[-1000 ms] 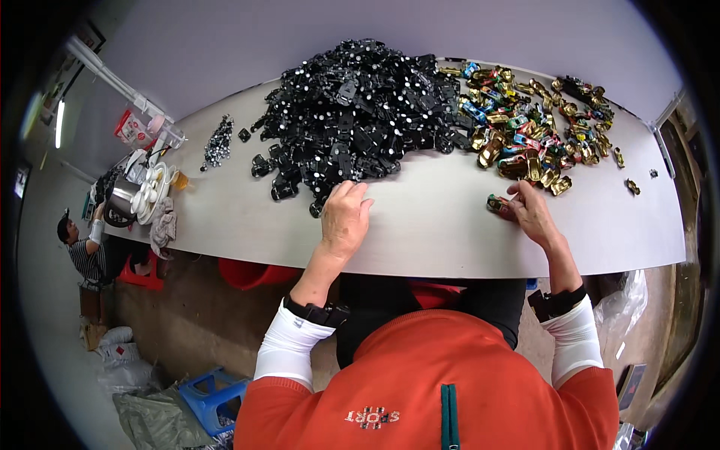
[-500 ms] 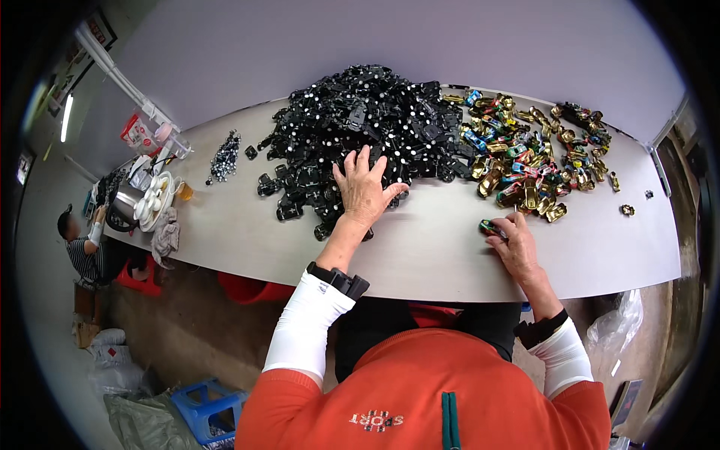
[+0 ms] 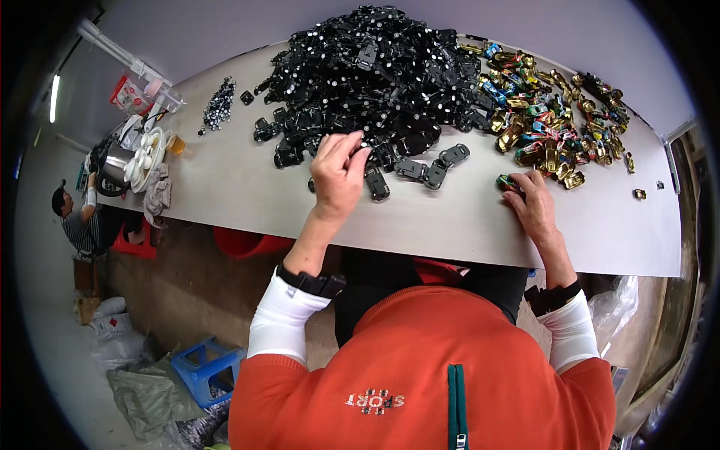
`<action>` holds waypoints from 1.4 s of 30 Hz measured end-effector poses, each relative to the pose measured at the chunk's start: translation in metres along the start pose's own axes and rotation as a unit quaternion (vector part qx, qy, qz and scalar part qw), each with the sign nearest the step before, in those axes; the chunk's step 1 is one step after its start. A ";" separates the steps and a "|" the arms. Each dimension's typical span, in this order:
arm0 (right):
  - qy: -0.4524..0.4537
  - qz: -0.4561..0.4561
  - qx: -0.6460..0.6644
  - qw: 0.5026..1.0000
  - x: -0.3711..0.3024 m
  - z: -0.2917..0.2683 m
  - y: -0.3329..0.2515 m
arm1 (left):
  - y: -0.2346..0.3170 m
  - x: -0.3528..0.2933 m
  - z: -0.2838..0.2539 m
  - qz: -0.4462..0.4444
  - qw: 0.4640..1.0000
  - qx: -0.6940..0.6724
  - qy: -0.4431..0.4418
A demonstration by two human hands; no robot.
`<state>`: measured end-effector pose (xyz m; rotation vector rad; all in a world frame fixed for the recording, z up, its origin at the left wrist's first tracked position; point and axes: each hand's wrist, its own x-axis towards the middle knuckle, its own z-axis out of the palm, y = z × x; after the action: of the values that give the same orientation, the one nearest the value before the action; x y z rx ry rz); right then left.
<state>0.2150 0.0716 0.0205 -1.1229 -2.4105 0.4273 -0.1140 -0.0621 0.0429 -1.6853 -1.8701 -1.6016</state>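
Observation:
A large heap of black toy car chassis (image 3: 375,67) with small white wheels stands at the middle of the table. My left hand (image 3: 337,178) is at its near edge, thumb and fingers curled into a pinch; what they hold, if anything, is hidden. Several loose chassis (image 3: 435,175) lie spread to the right of that hand. My right hand (image 3: 535,206) rests on the table, its fingers closed on a small green and red toy car body (image 3: 506,183). Beyond it spreads a pile of gold and coloured car bodies (image 3: 551,154).
Small silvery parts (image 3: 219,107) lie left of the heap. Farther left are a tray of white cups (image 3: 150,159), a metal kettle (image 3: 116,166) and a cloth (image 3: 157,196). A co-worker (image 3: 79,217) sits at the far left. A blue stool (image 3: 208,369) stands below.
My left hand has gone from spread on the heap to a pinch nearer me, and several chassis now lie closer on the table. The view has shifted; my right hand keeps the car body.

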 end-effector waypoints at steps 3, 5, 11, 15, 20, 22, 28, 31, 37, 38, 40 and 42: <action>0.003 0.019 0.000 1.000 -0.001 0.003 0.002 | 0.008 -0.048 -0.017 -0.112 0.992 0.009 -0.065; -0.016 0.044 -0.005 0.999 0.001 -0.003 0.000 | 0.021 -0.060 -0.005 -0.106 0.989 -0.015 -0.100; -0.089 0.058 -0.049 0.993 0.006 -0.020 -0.003 | 0.055 -0.010 0.075 -0.022 0.983 0.013 -0.183; -0.075 0.073 -0.042 0.994 0.001 -0.020 -0.002 | 0.059 0.012 0.115 -0.013 0.949 0.147 -0.280; -0.036 0.091 0.187 0.978 -0.005 -0.017 0.001 | 0.045 0.007 0.132 0.008 0.944 0.159 -0.288; -0.086 0.171 0.413 0.890 -0.002 -0.018 0.001 | 0.043 0.002 0.127 0.041 0.962 0.069 -0.260; -0.177 0.240 0.663 0.687 0.015 -0.004 -0.021 | 0.065 -0.010 0.098 -0.033 0.950 -0.103 -0.292; -0.208 0.238 0.696 0.644 0.016 0.009 -0.029 | 0.068 -0.019 0.089 -0.138 0.920 -0.273 -0.245; -0.205 0.272 0.861 0.379 0.006 0.035 -0.048 | 0.061 -0.041 0.094 -0.266 0.810 -0.510 -0.115; -0.205 0.280 0.874 0.341 0.005 0.040 -0.052 | 0.061 -0.044 0.096 -0.254 0.829 -0.487 -0.105; -0.190 0.305 0.901 0.242 0.001 0.046 -0.057 | 0.066 -0.044 0.099 -0.228 0.865 -0.439 -0.085; -0.181 0.304 0.920 0.170 -0.004 0.051 -0.059 | 0.080 -0.041 0.095 -0.153 0.932 -0.317 -0.086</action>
<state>0.1535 0.0276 0.0029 -0.2831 0.2159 2.7011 0.0112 -0.0322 0.0212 -1.8686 -1.8902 -2.4682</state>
